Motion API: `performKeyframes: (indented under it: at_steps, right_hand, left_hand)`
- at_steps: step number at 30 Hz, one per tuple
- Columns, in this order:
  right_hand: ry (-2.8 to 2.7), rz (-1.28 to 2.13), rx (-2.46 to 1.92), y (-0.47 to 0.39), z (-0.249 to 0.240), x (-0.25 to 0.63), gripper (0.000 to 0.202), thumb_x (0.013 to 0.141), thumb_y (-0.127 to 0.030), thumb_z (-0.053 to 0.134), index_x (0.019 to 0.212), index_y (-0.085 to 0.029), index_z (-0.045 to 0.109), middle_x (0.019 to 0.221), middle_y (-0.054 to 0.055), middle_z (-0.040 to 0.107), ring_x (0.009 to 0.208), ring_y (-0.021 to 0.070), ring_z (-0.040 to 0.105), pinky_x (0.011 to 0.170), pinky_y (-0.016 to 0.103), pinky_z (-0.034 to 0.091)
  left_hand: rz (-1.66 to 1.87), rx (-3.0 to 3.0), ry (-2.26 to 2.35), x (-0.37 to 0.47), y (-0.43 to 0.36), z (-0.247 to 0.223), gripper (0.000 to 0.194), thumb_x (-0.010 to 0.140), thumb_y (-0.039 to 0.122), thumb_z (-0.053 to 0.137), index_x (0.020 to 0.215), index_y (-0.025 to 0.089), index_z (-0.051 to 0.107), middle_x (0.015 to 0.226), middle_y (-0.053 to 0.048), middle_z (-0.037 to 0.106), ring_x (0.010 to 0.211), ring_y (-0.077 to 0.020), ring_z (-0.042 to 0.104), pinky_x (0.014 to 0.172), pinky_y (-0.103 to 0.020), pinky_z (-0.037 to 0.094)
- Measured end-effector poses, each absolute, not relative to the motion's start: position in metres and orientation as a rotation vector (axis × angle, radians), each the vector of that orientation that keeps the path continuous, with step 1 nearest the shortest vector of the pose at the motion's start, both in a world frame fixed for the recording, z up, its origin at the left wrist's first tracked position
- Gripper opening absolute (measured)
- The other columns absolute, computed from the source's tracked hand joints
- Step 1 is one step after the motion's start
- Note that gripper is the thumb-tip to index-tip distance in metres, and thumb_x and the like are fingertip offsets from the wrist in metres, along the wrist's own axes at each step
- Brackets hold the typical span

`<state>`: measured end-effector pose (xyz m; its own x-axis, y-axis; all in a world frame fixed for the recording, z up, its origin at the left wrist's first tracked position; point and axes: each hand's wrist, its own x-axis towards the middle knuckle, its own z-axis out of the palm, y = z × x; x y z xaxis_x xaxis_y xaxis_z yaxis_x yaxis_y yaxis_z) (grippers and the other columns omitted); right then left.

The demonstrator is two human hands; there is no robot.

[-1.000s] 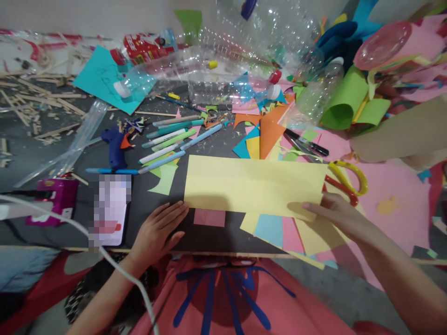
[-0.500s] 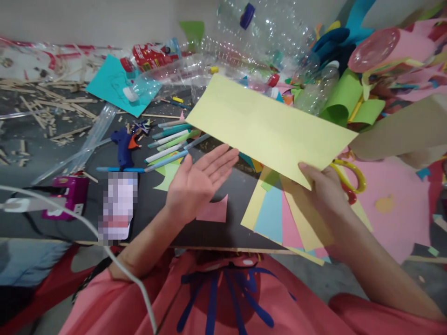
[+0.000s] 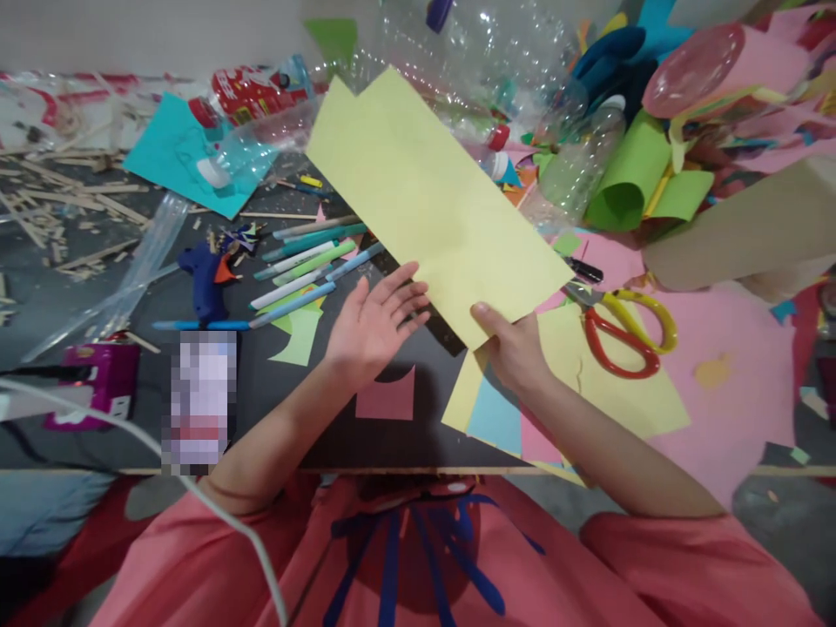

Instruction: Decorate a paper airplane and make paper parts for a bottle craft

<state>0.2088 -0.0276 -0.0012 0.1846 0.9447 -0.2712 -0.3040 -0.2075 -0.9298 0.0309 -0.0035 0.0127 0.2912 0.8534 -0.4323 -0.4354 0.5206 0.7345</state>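
A pale yellow paper sheet (image 3: 434,205) is pinched at its lower corner by my right hand (image 3: 515,348), the thumb lying on top. The sheet is tilted, and a second yellow corner shows behind its upper left end. My left hand (image 3: 375,326) is palm up with its fingers spread, holding nothing, close to the sheet's lower left edge. Beneath my right hand and forearm lie coloured papers, among them a light blue one (image 3: 495,416). Scissors (image 3: 617,335) with red and yellow handles rest to the right of my right hand. A pink paper piece (image 3: 385,394) lies below my left hand.
Several markers (image 3: 306,261), a blue glue gun (image 3: 207,277) and a phone (image 3: 201,392) are on the left, beside a purple power adapter (image 3: 97,383) and white cable (image 3: 228,518). Plastic bottles (image 3: 261,139) line the back. A rolled green paper (image 3: 630,178) stands at right.
My right hand has moved left with the yellow sheet, which has turned steeper and shows a second corner. The scissors are now uncovered. My left hand stays open, its fingers more spread.
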Motion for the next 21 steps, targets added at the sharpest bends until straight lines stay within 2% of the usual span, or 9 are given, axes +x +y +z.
performKeyframes:
  at_steps: [2, 5, 8, 11, 13, 14, 17, 19, 21]
  right_hand:
    - [-0.746, 1.384, -1.265, -0.033, -0.006, 0.208, 0.058, 0.067, -0.042, 0.083, 0.118, -0.021, 0.066, 0.112, 0.009, 0.076, 0.115, 0.0280, 0.067, 0.108, 0.047, 0.048]
    - [-0.849, 1.462, -1.246, -0.039, -0.009, 0.211, 0.061, 0.068, -0.042, 0.083, 0.123, -0.024, 0.064, 0.116, 0.008, 0.075, 0.116, 0.0271, 0.067, 0.108, 0.047, 0.049]
    - [-0.944, 1.650, -1.229, -0.037, -0.007, 0.218, 0.068, 0.061, -0.047, 0.087, 0.122, -0.026, 0.065, 0.117, 0.007, 0.075, 0.117, 0.0286, 0.066, 0.105, 0.047, 0.051]
    - [-0.861, 1.804, -1.174, -0.027, 0.000, 0.228, 0.076, 0.051, -0.072, 0.080, 0.110, -0.026, 0.070, 0.112, 0.007, 0.076, 0.117, 0.0323, 0.066, 0.100, 0.049, 0.053]
    - [-0.774, 1.840, -1.149, -0.019, 0.005, 0.234, 0.078, 0.053, -0.087, 0.063, 0.100, -0.025, 0.072, 0.107, 0.008, 0.077, 0.114, 0.0327, 0.067, 0.097, 0.050, 0.054]
    - [-0.746, 1.857, -1.153, -0.016, 0.006, 0.236, 0.076, 0.054, -0.088, 0.060, 0.095, -0.025, 0.072, 0.104, 0.008, 0.077, 0.111, 0.0324, 0.068, 0.095, 0.050, 0.054]
    - [-0.670, 1.853, -1.241, -0.012, 0.008, 0.238, 0.056, 0.053, -0.073, 0.073, 0.084, -0.026, 0.071, 0.087, 0.004, 0.078, 0.098, 0.0308, 0.073, 0.087, 0.048, 0.058]
    - [-0.631, 1.815, -1.316, -0.015, 0.007, 0.236, 0.046, 0.051, -0.060, 0.080, 0.079, -0.025, 0.069, 0.082, 0.003, 0.078, 0.092, 0.0306, 0.074, 0.086, 0.048, 0.059]
    - [-0.632, 1.770, -1.355, -0.018, 0.005, 0.234, 0.042, 0.051, -0.051, 0.083, 0.081, -0.024, 0.069, 0.084, 0.004, 0.078, 0.094, 0.0311, 0.074, 0.089, 0.048, 0.058]
  left_hand:
    - [0.928, 0.546, 0.968, 0.032, -0.004, 0.004, 0.049, 0.093, 0.052, 0.043, 0.129, 0.023, 0.060, 0.115, -0.007, 0.070, 0.114, -0.0218, 0.065, 0.099, -0.039, 0.052]
    - [1.015, 0.659, 1.008, 0.033, -0.007, -0.003, 0.041, 0.088, 0.044, 0.056, 0.125, 0.025, 0.061, 0.117, -0.006, 0.068, 0.113, -0.0214, 0.064, 0.099, -0.038, 0.052]
    - [1.168, 0.823, 1.132, 0.030, -0.008, -0.007, 0.033, 0.084, 0.038, 0.065, 0.114, 0.024, 0.063, 0.105, -0.004, 0.069, 0.107, -0.0223, 0.066, 0.098, -0.039, 0.052]
    - [1.267, 0.936, 1.278, 0.022, -0.005, -0.009, 0.032, 0.082, 0.034, 0.064, 0.113, 0.026, 0.060, 0.089, -0.003, 0.067, 0.097, -0.0236, 0.069, 0.090, -0.040, 0.055]
    - [1.262, 0.973, 1.279, 0.018, -0.003, -0.009, 0.046, 0.080, 0.028, 0.059, 0.126, 0.028, 0.052, 0.098, -0.004, 0.069, 0.099, -0.0251, 0.069, 0.089, -0.042, 0.056]
    - [1.235, 0.988, 1.255, 0.018, -0.002, -0.008, 0.057, 0.078, 0.025, 0.057, 0.133, 0.030, 0.046, 0.106, -0.004, 0.070, 0.103, -0.0260, 0.069, 0.089, -0.042, 0.056]
    - [1.085, 1.033, 1.160, 0.022, -0.006, -0.006, 0.082, 0.074, 0.024, 0.056, 0.150, 0.032, 0.024, 0.125, -0.007, 0.066, 0.113, -0.0285, 0.067, 0.091, -0.043, 0.055]
    - [0.983, 1.068, 1.124, 0.028, -0.011, -0.006, 0.088, 0.075, 0.027, 0.058, 0.153, 0.031, 0.017, 0.134, -0.010, 0.062, 0.117, -0.0290, 0.065, 0.091, -0.041, 0.055]
    - [0.945, 1.126, 1.142, 0.034, -0.015, -0.009, 0.087, 0.078, 0.034, 0.060, 0.153, 0.027, 0.017, 0.142, -0.014, 0.056, 0.121, -0.0292, 0.063, 0.095, -0.042, 0.053]
